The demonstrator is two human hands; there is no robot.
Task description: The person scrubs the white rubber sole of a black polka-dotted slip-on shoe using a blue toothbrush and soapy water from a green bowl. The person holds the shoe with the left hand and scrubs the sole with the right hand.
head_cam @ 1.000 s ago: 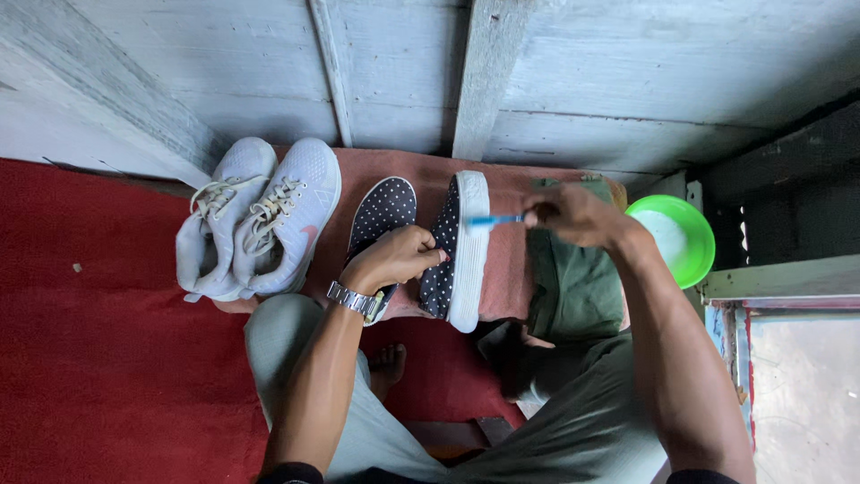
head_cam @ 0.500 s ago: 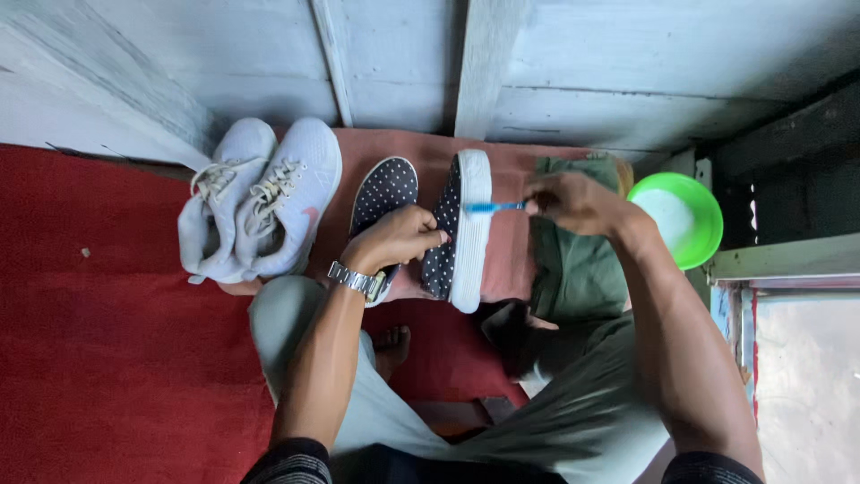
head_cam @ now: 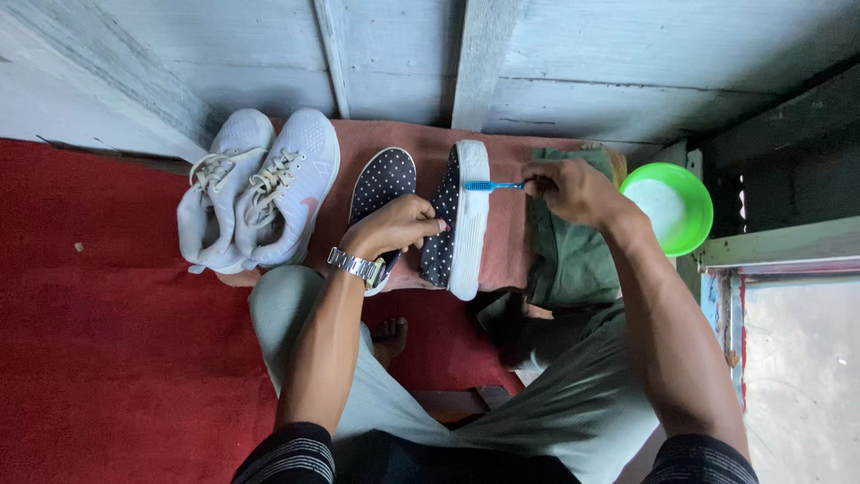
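Observation:
My left hand (head_cam: 396, 229), with a metal watch on the wrist, grips a dark polka-dot shoe (head_cam: 444, 235) that stands on its side, its white sole (head_cam: 468, 215) facing right. My right hand (head_cam: 567, 188) holds a blue toothbrush (head_cam: 492, 185) whose head rests against the white sole near the toe. A second polka-dot shoe (head_cam: 382, 186) lies flat just left of the held one.
A pair of white lace-up sneakers (head_cam: 257, 188) sits to the left on a pink cloth (head_cam: 511, 251). A green bowl (head_cam: 672, 206) with white liquid stands at the right, beside a folded green cloth (head_cam: 564, 260). Red carpet (head_cam: 107, 341) covers the floor; a grey plank wall (head_cam: 573, 72) is ahead.
The view shifted slightly. The toothbrush stays on the white sole near the toe with small movement; my left hand keeps its grip on the shoe.

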